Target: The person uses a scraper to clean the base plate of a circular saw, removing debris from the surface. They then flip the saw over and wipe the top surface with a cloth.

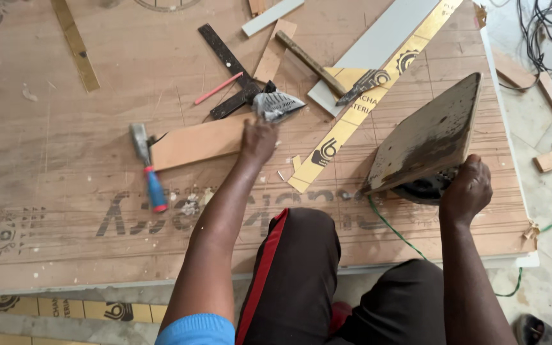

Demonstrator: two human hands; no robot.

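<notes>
1. Our right hand (466,191) sits nearest, fingers clamped on the saw (426,150), tipped up w/ its base plate facing us at the bench (46,255) edge.
2. Left hand (258,139) further out, fingers curled onto the wood strip (196,142) lying flat mid-bench.
3. Chisel (149,169) just left of strip; square (231,70) and hammer (324,71) beyond.
4. Best to pin the strip firmly and keep the green cord (394,231) clear of the blade.

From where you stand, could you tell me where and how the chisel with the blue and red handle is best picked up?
Grip the chisel by its blue and red handle, coming from above. It lies flat on the board, blade pointing away, handle end clear beside the wooden strip.
</notes>
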